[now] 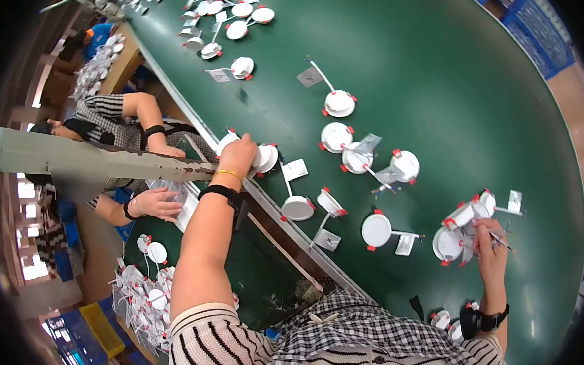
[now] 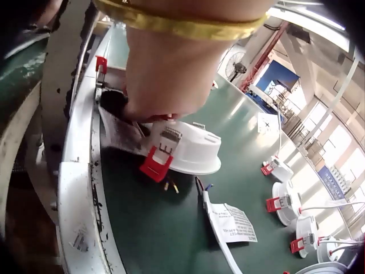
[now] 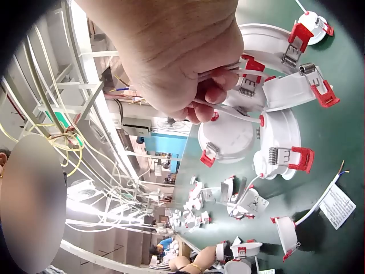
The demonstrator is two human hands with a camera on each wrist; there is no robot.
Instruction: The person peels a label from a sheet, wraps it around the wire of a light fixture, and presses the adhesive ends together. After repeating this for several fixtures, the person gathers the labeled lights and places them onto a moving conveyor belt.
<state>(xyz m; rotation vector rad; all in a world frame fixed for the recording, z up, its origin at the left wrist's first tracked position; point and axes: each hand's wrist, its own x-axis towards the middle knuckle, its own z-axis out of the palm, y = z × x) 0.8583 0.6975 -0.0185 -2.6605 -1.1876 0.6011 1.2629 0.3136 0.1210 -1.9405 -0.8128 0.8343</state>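
My left hand (image 1: 239, 157) reaches over white round downlights at the table's near edge. One downlight (image 2: 191, 149), with a red spring clip, sits right under it; the fingers are hidden behind the wrist, so I cannot tell whether they grip it. At the right, my right hand (image 1: 492, 245) holds white cables (image 3: 225, 108) in curled fingers. Those cables lead to a cluster of downlights (image 3: 280, 140) at the hand, some tilted on their sides and overlapping. A round downlight (image 1: 448, 244) lies beside that hand on the green table.
More downlights with labelled cables (image 1: 377, 230) lie across the green table (image 1: 445, 75). Another person's hand (image 1: 156, 204) is beyond a worn metal beam (image 1: 106, 159) at the left. A heap of downlights (image 1: 146, 299) stands lower left. Blue crates (image 1: 538, 34) stand past the far edge.
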